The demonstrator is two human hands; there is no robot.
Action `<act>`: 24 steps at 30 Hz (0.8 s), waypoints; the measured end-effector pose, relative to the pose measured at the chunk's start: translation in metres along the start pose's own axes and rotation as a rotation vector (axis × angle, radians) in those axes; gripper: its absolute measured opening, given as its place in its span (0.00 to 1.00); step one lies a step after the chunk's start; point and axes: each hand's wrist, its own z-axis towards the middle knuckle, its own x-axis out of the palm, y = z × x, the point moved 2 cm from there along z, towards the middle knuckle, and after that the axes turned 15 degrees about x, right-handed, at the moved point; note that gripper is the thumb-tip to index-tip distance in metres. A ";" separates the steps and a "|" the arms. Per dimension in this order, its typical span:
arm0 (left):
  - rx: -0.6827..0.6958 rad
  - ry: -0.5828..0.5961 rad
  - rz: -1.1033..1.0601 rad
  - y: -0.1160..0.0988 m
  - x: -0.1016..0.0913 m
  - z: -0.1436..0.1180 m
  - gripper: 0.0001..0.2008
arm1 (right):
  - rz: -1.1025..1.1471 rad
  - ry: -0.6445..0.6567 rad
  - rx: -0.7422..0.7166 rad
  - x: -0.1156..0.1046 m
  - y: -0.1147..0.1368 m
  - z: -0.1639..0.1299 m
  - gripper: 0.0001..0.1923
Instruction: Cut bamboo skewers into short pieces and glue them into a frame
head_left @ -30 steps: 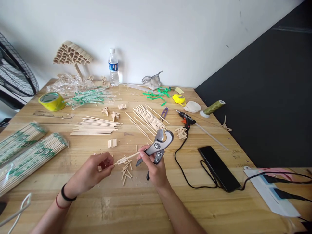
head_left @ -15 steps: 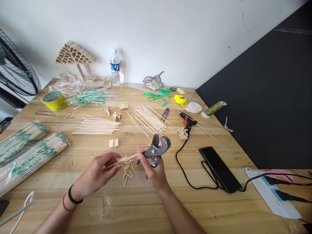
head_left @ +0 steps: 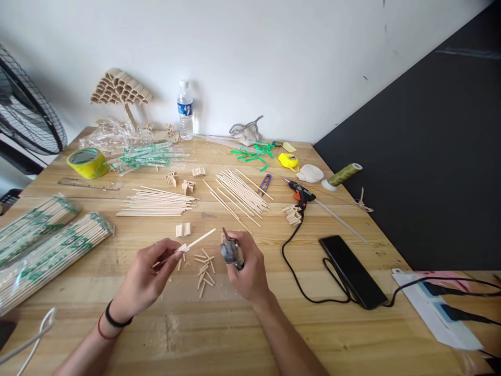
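Note:
Pinched between thumb and fingers of my left hand [head_left: 151, 274] are thin wooden sticks [head_left: 201, 238], one poking out farther than the others towards the upper right. My right hand [head_left: 248, 269] is wrapped round grey pruning shears [head_left: 230, 251], seen nearly end-on with the jaws pointing away from me. A gap separates the shears from the stick's tip. On the table between my hands lies a loose heap of short cut stick pieces [head_left: 205, 269]. Beyond them are a small glued stick block [head_left: 183, 230] and longer sticks in two spreads, left [head_left: 156, 202] and right [head_left: 242, 192].
A hot glue gun [head_left: 299, 193] lies right of the sticks, its cord running past a phone [head_left: 352, 271] and a power strip [head_left: 438, 313]. Bagged sticks [head_left: 58, 256] lie left. Yellow tape [head_left: 86, 163], a water bottle [head_left: 185, 110] and a stick-built tree [head_left: 121, 91] stand behind.
My right hand has turned the shears away from me and let go of the stick's end. My left hand has drawn back slightly left, its stick now angled upward.

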 end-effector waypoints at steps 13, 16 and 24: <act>0.149 -0.070 -0.016 -0.012 0.003 -0.005 0.05 | -0.069 0.085 -0.047 0.007 0.004 -0.001 0.23; 0.180 -0.053 -0.013 -0.015 0.004 -0.004 0.05 | -0.023 0.142 -0.059 0.012 0.007 -0.004 0.22; 0.281 0.003 0.022 -0.023 0.008 -0.004 0.08 | -0.078 0.187 -0.075 0.022 0.009 -0.011 0.22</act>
